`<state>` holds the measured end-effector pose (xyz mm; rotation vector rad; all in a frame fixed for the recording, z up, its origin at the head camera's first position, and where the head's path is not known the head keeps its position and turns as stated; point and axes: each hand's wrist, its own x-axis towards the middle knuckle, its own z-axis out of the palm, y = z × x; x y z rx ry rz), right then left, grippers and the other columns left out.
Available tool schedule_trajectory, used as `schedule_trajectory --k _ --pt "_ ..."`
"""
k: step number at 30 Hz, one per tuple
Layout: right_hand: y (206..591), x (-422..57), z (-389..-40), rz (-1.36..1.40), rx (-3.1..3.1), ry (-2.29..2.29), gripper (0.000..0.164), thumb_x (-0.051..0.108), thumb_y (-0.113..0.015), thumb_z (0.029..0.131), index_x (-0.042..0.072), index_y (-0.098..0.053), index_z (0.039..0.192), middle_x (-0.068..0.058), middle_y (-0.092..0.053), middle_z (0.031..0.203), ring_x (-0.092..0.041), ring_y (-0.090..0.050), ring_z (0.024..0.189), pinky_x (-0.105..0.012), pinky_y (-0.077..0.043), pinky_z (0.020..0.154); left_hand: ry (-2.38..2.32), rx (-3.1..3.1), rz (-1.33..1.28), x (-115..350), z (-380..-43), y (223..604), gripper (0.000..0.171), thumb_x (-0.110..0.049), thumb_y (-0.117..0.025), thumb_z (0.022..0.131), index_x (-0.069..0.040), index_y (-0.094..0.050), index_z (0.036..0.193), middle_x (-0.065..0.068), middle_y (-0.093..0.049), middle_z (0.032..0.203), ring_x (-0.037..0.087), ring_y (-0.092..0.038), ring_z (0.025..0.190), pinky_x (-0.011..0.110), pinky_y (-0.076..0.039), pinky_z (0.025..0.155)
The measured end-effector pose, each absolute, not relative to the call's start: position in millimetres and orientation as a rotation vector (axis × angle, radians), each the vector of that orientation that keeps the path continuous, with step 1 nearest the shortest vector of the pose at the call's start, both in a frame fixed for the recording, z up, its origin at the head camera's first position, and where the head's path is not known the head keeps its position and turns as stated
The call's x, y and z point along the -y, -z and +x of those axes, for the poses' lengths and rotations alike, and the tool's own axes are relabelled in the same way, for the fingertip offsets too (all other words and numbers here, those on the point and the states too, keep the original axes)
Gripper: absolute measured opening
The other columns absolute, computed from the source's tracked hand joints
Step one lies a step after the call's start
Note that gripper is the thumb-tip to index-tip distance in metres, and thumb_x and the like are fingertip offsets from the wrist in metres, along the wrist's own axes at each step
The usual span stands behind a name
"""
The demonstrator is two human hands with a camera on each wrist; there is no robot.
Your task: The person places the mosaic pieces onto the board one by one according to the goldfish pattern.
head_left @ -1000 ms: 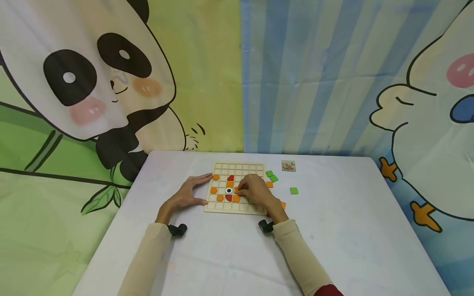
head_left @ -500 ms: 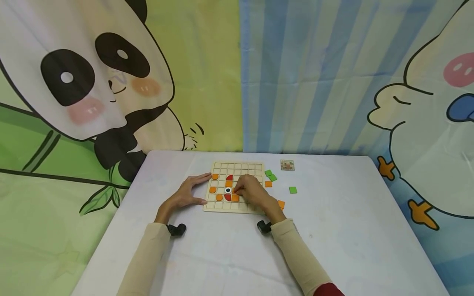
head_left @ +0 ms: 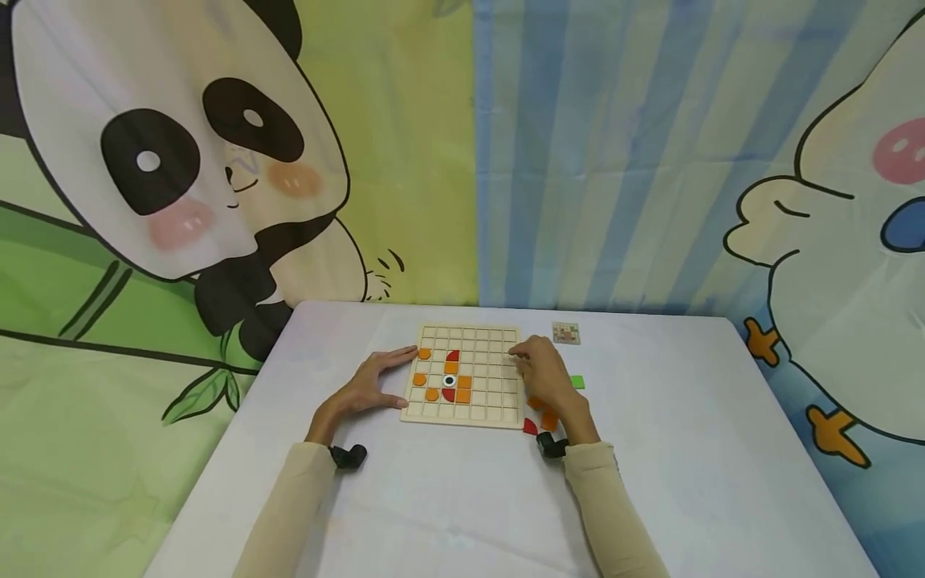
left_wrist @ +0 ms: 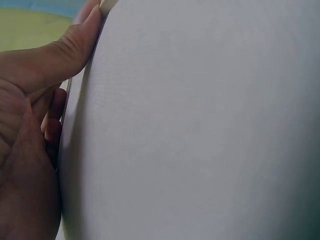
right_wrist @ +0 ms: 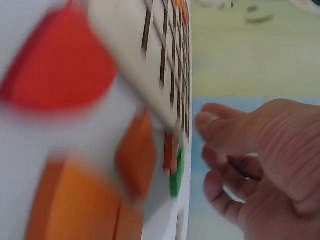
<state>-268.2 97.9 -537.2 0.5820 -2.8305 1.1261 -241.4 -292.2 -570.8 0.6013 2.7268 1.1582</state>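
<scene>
A pale wooden grid board [head_left: 499,409] lies on the table. My left hand [head_left: 361,385] rests at its left edge, thumb and fingers spread and touching the rim. On the grid are orange squares [head_left: 463,396], orange round pieces [head_left: 419,380], two red quarter-round pieces [head_left: 453,356] and a white disc with a black centre [head_left: 450,381]. My right hand [head_left: 547,376] hovers over the board's right edge. In the right wrist view its fingers are loosely bent, with nothing between them, above a green tile [right_wrist: 177,172] and an orange tile [right_wrist: 137,157].
Beyond the board's far right corner lies a small patterned card [head_left: 567,333]. A green square [head_left: 577,382] shows right of my right hand. Near the board's front right corner lies a loose red piece [head_left: 531,426], with orange pieces [head_left: 549,421] beside it under the wrist.
My right hand has moved right, from the middle of the board to its right edge. An orange square beside the white disc is now uncovered. My left hand stays at the board's edge.
</scene>
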Motion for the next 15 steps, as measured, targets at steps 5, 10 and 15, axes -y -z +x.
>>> schedule_trajectory --k 5,10,15 --pt "539.7 -118.5 -265.3 0.48 2.902 -1.038 0.03 -0.006 -0.077 0.095 -0.001 -0.081 0.124 -0.018 -0.073 0.115 -0.037 -0.065 0.113 -0.054 -0.058 0.1 -1.174 -2.721 0.577 290.8 -242.4 569.1 0.107 -0.032 -0.101 0.075 -0.016 -0.047 0.167 0.008 -0.04 0.177 0.045 -0.035 0.159 0.074 -0.024 0.128" --pt "537.4 -121.7 -265.6 0.471 2.949 -0.971 0.022 -0.003 -0.078 0.095 0.0 -0.082 0.116 -0.017 -0.072 0.11 -0.033 -0.063 0.105 -0.05 -0.057 0.095 -1.156 -2.73 0.576 291.3 -242.9 568.2 0.106 -0.033 -0.1 0.077 -0.016 -0.046 0.167 0.008 -0.04 0.178 0.044 -0.037 0.157 0.074 -0.026 0.126" --pt "536.2 -120.7 -264.0 0.502 3.0 -0.784 0.023 0.004 -0.079 0.097 0.0 -0.076 0.119 -0.018 -0.071 0.112 -0.038 -0.057 0.104 -0.052 -0.052 0.091 -1.152 -2.718 0.563 291.1 -242.2 570.2 0.107 -0.034 -0.1 0.077 -0.017 -0.046 0.168 0.007 -0.039 0.178 0.044 -0.035 0.159 0.073 -0.025 0.128"
